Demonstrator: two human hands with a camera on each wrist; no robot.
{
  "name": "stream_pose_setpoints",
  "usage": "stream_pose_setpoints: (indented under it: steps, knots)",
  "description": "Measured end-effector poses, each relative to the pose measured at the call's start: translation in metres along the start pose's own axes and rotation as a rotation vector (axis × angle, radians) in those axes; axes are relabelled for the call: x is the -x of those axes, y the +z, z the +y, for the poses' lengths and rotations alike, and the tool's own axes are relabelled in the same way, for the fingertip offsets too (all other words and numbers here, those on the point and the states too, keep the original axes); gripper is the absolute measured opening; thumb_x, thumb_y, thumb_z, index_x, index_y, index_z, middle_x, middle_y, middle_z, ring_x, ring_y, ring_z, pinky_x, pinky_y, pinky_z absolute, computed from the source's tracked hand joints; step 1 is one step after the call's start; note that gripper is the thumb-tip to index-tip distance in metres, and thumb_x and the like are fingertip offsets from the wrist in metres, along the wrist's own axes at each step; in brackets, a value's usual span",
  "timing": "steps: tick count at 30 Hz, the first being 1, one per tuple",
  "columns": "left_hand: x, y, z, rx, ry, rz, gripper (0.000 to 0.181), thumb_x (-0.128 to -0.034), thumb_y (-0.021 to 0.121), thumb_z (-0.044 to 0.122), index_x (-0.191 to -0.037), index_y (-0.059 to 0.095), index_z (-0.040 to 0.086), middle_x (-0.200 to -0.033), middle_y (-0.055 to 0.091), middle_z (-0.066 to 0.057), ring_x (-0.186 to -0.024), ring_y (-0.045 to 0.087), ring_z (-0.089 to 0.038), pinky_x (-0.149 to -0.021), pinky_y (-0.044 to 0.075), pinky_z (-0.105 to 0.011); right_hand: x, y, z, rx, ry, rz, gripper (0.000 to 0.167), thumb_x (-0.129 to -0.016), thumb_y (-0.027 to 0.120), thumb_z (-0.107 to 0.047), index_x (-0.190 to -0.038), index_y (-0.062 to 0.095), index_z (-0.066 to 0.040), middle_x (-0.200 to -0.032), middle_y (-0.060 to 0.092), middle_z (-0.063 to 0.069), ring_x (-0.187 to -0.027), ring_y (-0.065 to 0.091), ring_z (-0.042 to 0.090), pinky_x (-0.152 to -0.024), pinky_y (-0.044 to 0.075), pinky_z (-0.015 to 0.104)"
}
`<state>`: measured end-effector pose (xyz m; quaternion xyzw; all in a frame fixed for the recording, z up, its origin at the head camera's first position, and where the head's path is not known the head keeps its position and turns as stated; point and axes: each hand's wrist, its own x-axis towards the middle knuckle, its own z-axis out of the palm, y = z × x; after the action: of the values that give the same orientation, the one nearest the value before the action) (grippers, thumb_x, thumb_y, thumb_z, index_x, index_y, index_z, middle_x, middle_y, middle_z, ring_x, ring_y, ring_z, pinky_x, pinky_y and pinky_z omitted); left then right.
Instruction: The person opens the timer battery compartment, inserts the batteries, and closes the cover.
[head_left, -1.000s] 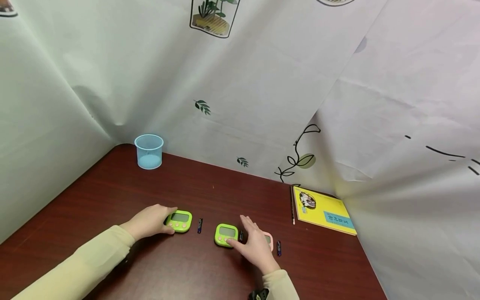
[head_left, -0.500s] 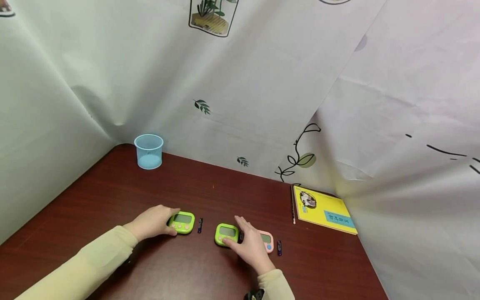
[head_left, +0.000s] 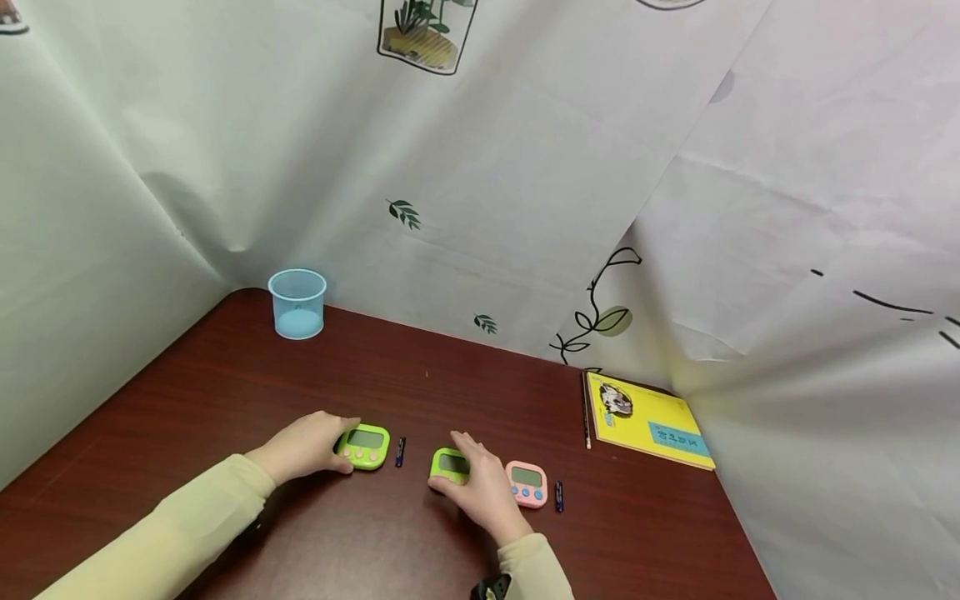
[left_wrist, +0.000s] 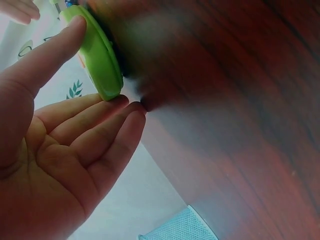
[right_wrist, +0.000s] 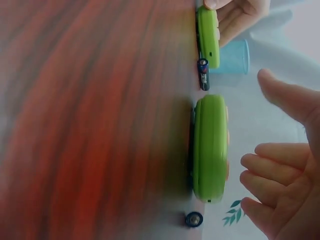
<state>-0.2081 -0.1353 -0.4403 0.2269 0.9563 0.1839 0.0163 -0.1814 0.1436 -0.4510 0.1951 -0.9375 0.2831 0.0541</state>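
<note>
My left hand (head_left: 303,447) grips the left green timer (head_left: 364,447) by its edges, thumb on the near side and fingers on the far side. The left wrist view shows the thumb and fingertips against this green timer (left_wrist: 100,60). Over the second green timer (head_left: 450,463) hovers my right hand (head_left: 483,492), thumb and fingers spread. In the right wrist view a gap separates that hand (right_wrist: 285,170) from the green timer (right_wrist: 211,147). A small battery (head_left: 400,452) lies between the timers; another battery (right_wrist: 194,219) stands out beyond the second timer, hidden in the head view.
A pink timer (head_left: 527,484) lies right of my right hand, with a battery (head_left: 558,497) beside it. At the back left of the table stands a blue mesh bin (head_left: 297,304). A yellow book (head_left: 648,421) and a pencil (head_left: 587,412) lie at the back right.
My right hand has moved left, uncovering the pink timer and covering more of the second green one. My left hand and its timer have shifted slightly right.
</note>
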Motion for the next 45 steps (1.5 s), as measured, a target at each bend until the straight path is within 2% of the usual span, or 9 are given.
stream_pose_setpoints:
  steps: [5,10,15,23,28,34,39,45]
  knots:
    - [0.0,0.0,-0.001,0.009,0.009,-0.002,0.059,-0.0661,0.085,0.024,-0.112,0.064,-0.007,-0.096,0.067,-0.009,-0.08,0.06,-0.018,-0.072,0.049,-0.037,-0.003,0.003,-0.004,-0.011,-0.013,-0.016,0.069,-0.078,0.077,-0.038,-0.134,0.053,-0.004,-0.135,0.053,0.02,-0.125,0.049,0.035,-0.099,0.04,0.051]
    - [0.001,0.001,0.0,0.027,0.017,0.001,0.055,-0.0646,0.086,0.022,-0.108,0.065,-0.004,-0.088,0.065,-0.003,-0.074,0.055,-0.014,-0.068,0.047,-0.034,-0.007,0.006,-0.01,0.003,-0.045,-0.032,0.067,-0.079,0.078,-0.031,-0.133,0.053,-0.003,-0.134,0.055,0.015,-0.126,0.049,0.029,-0.102,0.039,0.046]
    - [0.002,0.003,-0.001,0.04,-0.01,-0.007,0.056,-0.0637,0.086,0.02,-0.109,0.065,-0.005,-0.09,0.066,-0.005,-0.075,0.055,-0.014,-0.069,0.047,-0.034,-0.011,0.01,-0.016,0.013,-0.067,-0.053,0.065,-0.078,0.079,-0.027,-0.133,0.053,-0.002,-0.134,0.056,0.012,-0.127,0.049,0.026,-0.103,0.038,0.043]
    - [0.004,0.004,0.002,0.06,-0.02,-0.015,0.061,-0.0629,0.087,0.025,-0.111,0.065,-0.005,-0.098,0.068,-0.01,-0.083,0.06,-0.019,-0.074,0.049,-0.036,-0.014,0.017,-0.023,0.042,-0.105,-0.025,0.059,-0.079,0.078,-0.027,-0.13,0.058,-0.006,-0.131,0.059,0.008,-0.127,0.049,0.023,-0.104,0.038,0.04]
    - [0.003,0.003,0.003,0.059,-0.03,-0.012,0.06,-0.0628,0.087,0.025,-0.11,0.065,-0.005,-0.096,0.067,-0.008,-0.081,0.059,-0.018,-0.073,0.049,-0.036,-0.015,0.018,-0.027,0.043,-0.085,-0.04,0.059,-0.08,0.077,-0.029,-0.13,0.057,-0.006,-0.131,0.058,0.009,-0.126,0.05,0.023,-0.103,0.039,0.041]
    - [0.003,0.002,0.004,0.057,-0.048,-0.013,0.06,-0.063,0.087,0.025,-0.11,0.065,-0.005,-0.097,0.068,-0.01,-0.083,0.061,-0.02,-0.075,0.05,-0.038,-0.018,0.021,-0.032,0.063,-0.073,-0.038,0.057,-0.08,0.076,-0.031,-0.128,0.06,-0.007,-0.128,0.061,0.008,-0.12,0.056,0.023,-0.095,0.045,0.041]
    - [0.004,0.001,0.005,0.064,-0.049,-0.017,0.06,-0.063,0.087,0.026,-0.11,0.065,-0.004,-0.097,0.068,-0.009,-0.083,0.061,-0.02,-0.074,0.049,-0.038,-0.022,0.023,-0.034,0.087,-0.094,-0.053,0.057,-0.081,0.076,-0.032,-0.129,0.059,-0.007,-0.129,0.06,0.009,-0.122,0.054,0.023,-0.098,0.043,0.041]
    - [0.005,0.003,0.004,0.075,-0.049,-0.011,0.06,-0.062,0.088,0.026,-0.109,0.066,-0.004,-0.095,0.067,-0.007,-0.079,0.058,-0.017,-0.072,0.048,-0.036,-0.027,0.025,-0.039,0.051,-0.083,-0.076,0.057,-0.081,0.075,-0.034,-0.129,0.059,-0.008,-0.129,0.06,0.009,-0.121,0.055,0.023,-0.096,0.045,0.04]
